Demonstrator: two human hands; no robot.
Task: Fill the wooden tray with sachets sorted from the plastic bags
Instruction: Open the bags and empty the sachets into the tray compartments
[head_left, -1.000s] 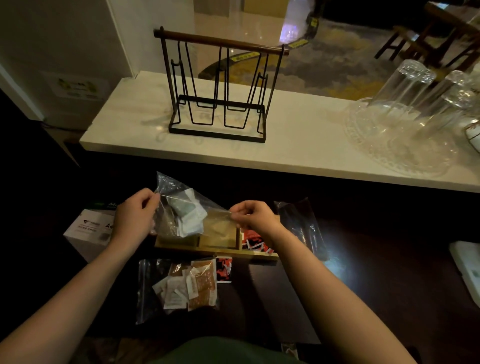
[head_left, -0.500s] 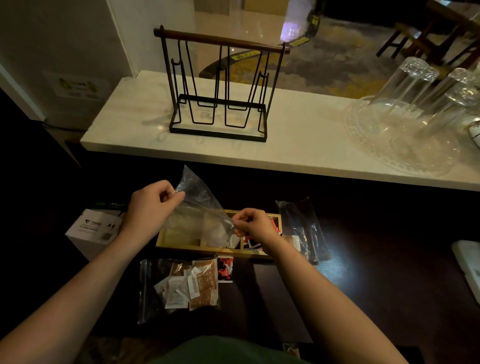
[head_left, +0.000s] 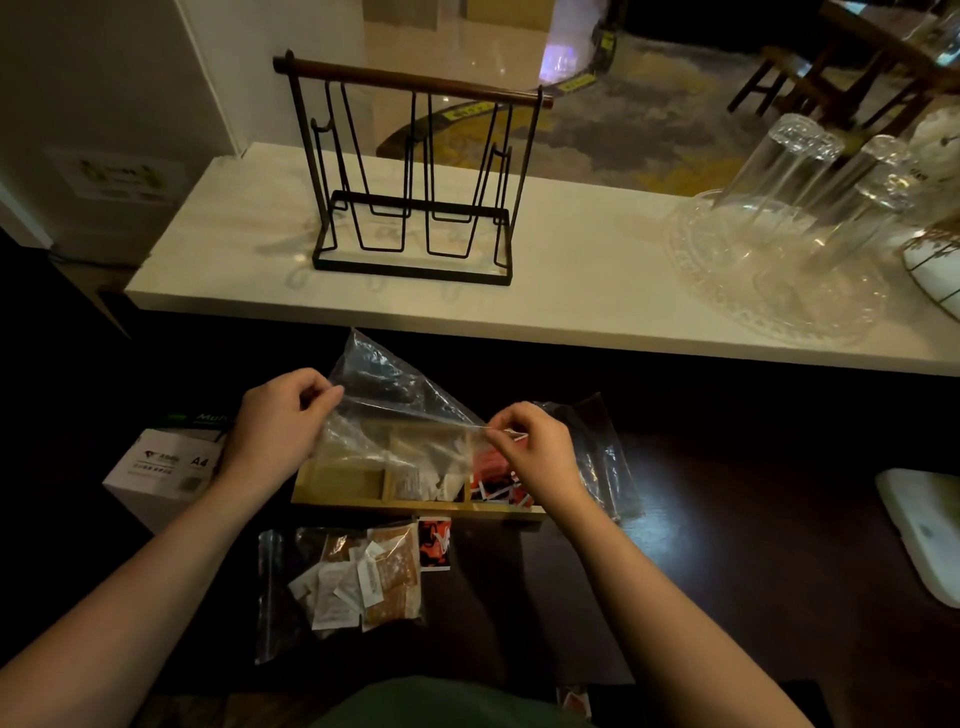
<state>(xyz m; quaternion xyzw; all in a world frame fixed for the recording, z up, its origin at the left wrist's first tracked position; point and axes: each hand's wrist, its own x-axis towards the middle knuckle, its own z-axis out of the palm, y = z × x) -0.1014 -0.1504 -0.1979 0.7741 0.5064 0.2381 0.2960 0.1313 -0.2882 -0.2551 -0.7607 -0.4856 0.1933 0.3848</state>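
Observation:
A clear plastic bag (head_left: 400, 410), now with nothing visible inside, is stretched over the wooden tray (head_left: 337, 488). My left hand (head_left: 280, 421) pinches its left edge and my right hand (head_left: 535, 447) pinches its right edge. The tray has three compartments in a row: the left one looks bare, the middle holds white sachets (head_left: 431, 483), the right holds red and black sachets (head_left: 498, 483). In front of the tray lies a second bag (head_left: 353, 577) with white and brown sachets. One red and black sachet (head_left: 434, 543) lies loose beside it.
Another clear plastic bag (head_left: 602, 457) lies right of the tray. A white A4 paper box (head_left: 161, 467) stands at the left. On the white counter (head_left: 582, 280) behind are a black wire rack (head_left: 415, 176) and upturned glasses on a glass tray (head_left: 779, 265). A white object (head_left: 930, 530) sits at the far right.
The white sachets that were in the held bag a second ago have dropped into the tray's middle compartment. The bag was tipped up and is now held flat between both hands.

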